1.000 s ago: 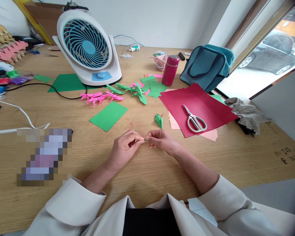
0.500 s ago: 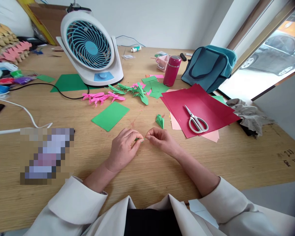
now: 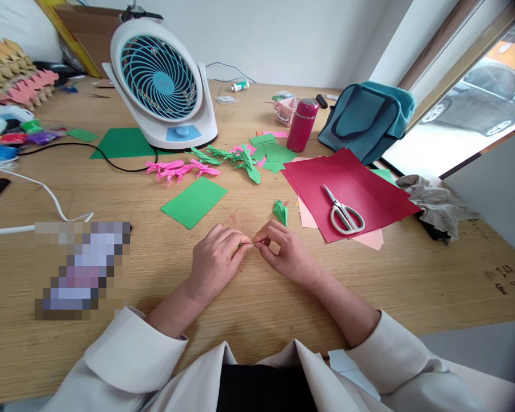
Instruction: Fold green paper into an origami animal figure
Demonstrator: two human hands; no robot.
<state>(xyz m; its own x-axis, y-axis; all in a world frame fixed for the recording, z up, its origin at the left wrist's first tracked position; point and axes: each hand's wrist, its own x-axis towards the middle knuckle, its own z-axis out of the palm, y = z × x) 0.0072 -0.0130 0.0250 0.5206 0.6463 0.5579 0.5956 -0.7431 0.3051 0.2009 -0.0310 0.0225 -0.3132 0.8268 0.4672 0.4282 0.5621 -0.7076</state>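
Observation:
Thumb and fingers of my left hand (image 3: 217, 260) pinch a small green paper piece (image 3: 241, 245), mostly hidden by the fingertips. My right hand (image 3: 286, 252) is closed in a pinch at the right end of that piece, its fingertips touching or almost touching those of my left hand. Just beyond my right hand lies a folded green paper shape (image 3: 280, 212). A flat green sheet (image 3: 194, 202) rests beyond my left hand. Pink folded figures (image 3: 171, 170) and green folded figures (image 3: 246, 163) lie farther back.
White scissors (image 3: 347, 217) lie on red sheets (image 3: 369, 189) at the right. Behind are a fan (image 3: 161, 86), a red bottle (image 3: 302, 126) and a teal bag (image 3: 364, 123). A blurred-out flat object (image 3: 86, 269) is at the left, near a white cable (image 3: 51, 200).
My right fingertips have shifted slightly left and closed up against the small green piece. The whole view has moved very slightly.

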